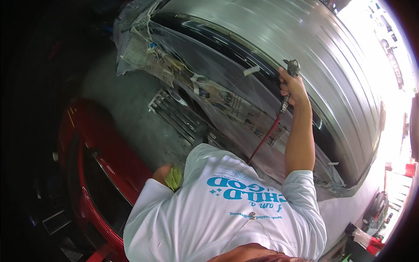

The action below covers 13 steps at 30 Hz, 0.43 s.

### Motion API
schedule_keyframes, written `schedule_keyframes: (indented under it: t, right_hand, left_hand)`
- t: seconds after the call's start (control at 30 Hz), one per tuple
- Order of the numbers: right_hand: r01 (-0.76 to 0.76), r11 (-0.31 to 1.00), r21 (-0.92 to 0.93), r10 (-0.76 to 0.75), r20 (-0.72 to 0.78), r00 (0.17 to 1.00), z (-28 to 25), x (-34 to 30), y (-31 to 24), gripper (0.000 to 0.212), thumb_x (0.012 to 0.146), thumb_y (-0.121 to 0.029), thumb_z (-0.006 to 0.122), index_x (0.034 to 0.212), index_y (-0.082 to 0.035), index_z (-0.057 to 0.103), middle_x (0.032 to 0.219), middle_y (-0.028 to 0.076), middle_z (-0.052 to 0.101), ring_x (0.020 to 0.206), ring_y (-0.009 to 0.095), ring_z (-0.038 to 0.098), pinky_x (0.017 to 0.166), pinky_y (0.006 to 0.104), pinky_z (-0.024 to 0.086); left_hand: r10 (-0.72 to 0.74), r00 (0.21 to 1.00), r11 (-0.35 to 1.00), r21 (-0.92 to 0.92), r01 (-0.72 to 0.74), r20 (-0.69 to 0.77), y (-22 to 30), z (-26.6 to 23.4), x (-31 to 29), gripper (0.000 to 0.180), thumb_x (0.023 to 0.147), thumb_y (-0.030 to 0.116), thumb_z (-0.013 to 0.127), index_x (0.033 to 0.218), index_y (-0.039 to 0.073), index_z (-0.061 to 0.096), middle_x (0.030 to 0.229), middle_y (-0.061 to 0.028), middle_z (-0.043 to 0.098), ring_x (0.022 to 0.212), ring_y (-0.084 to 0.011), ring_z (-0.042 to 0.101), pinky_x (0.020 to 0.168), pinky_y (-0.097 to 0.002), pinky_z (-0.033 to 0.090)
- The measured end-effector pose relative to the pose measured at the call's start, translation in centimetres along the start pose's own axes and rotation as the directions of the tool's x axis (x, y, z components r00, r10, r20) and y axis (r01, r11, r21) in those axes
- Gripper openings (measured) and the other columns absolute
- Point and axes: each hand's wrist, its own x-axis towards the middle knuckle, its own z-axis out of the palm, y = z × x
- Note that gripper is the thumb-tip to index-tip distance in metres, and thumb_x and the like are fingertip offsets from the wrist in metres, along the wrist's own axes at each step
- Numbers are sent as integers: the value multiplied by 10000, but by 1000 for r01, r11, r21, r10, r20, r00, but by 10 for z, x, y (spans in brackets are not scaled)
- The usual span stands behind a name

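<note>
In my right hand (pixel 293 89) is a grey metal air gun (pixel 292 67); my fingers are wrapped round its grip. A red hose (pixel 267 136) runs from the fitting below the grip down toward my waist. The gun is over the edge of a vehicle's silver-grey ribbed roof (pixel 279 30), close to the glossy black strip (pixel 231 46) along its side. Low at my left side, my left hand (pixel 163 173) is closed on a crumpled yellow-green cloth (pixel 173 178). Most of its fingers are hidden by the cloth and my body.
Clear plastic sheeting (pixel 218 83) and newspaper (pixel 146 56) cover the vehicle's side. A slatted metal step or rack (pixel 172 115) stands on the grey floor (pixel 126 105). Behind me on the left is a red car (pixel 109 161). Assorted items (pixel 375 214) lie at the right rim.
</note>
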Motion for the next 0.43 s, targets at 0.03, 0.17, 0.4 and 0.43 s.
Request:
schedule_keyframes:
  t: [0.03, 0.17, 0.4, 0.43]
  right_hand:
    - [-1, 1000, -5, 1, -10, 1000, 18, 14, -8, 364, 1021, -338, 778, 846, -118, 548, 699, -57, 471, 499, 32, 375, 426, 234, 299]
    - [-40, 999, 18, 40, -10, 999, 59, 49, -39, 368, 1034, -346, 767, 862, -112, 540, 692, -58, 464, 501, 29, 374, 426, 233, 298]
    - [-134, 988, 76, 130, 57, 990, 148, 117, -62, 331, 1044, -324, 758, 932, -100, 541, 739, -29, 506, 500, 43, 383, 402, 244, 335]
    - [-140, 988, 68, 135, 76, 988, 157, 120, -61, 331, 1044, -324, 758, 932, -100, 541, 739, -29, 506, 500, 43, 383, 402, 244, 335]
  left_hand:
    - [-3, 1000, 999, -33, 3, 5, -4, -20, 23, 460, 961, 311, 633, 1269, -22, 709, 1198, -182, 748, 1026, -315, 734, 888, -468, 559]
    - [-415, 905, 604, -716, 350, 92, 78, -193, 73, 416, 952, 289, 614, 1234, 2, 722, 1166, -181, 747, 995, -306, 729, 875, -469, 556]
    - [-277, 923, 612, -789, -44, -266, 79, -295, 81, 396, 938, 251, 612, 1243, 19, 709, 1106, -153, 735, 941, -258, 705, 875, -430, 547]
    - [-285, 924, 645, -764, -12, -255, 70, -292, 80, 418, 933, 244, 620, 1278, 22, 700, 1107, -148, 736, 962, -252, 704, 880, -430, 545]
